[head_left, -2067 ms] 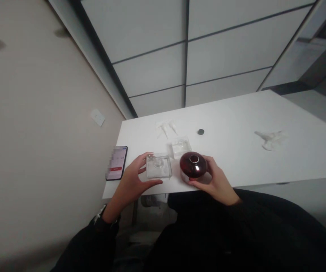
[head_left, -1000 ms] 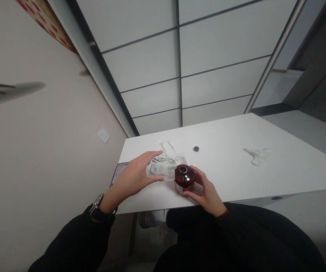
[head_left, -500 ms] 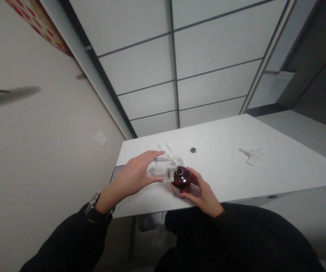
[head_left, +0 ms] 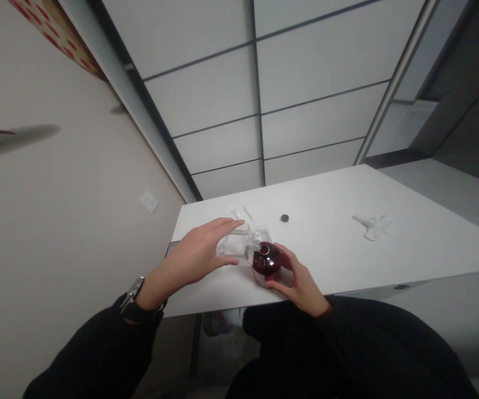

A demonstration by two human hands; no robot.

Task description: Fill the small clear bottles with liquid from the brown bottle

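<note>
My left hand (head_left: 198,252) grips a clear square glass bottle (head_left: 235,245) between thumb and fingers. The bottle is tipped on its side, and its open neck points right, at the mouth of a dark red round bottle (head_left: 268,259). Around that red bottle's right side curl the fingers and thumb of my right hand (head_left: 301,282). The red bottle stands upright near the front edge of the table. Whether liquid is passing between the two necks is too small to make out. Behind the bottles lies a small dark cap (head_left: 284,218).
On the white table (head_left: 326,221), a crumpled white tissue (head_left: 375,227) lies to the right. Small white pieces (head_left: 241,213) and a clear item (head_left: 263,234) sit behind my left hand. A dark-edged flat object (head_left: 172,247) is partly hidden at the left edge. White panelled doors (head_left: 306,100) rise behind.
Both hands keep their grips on the bottles, which stay almost in place. The clear bottle has shifted only very slightly. The view has moved a little.
</note>
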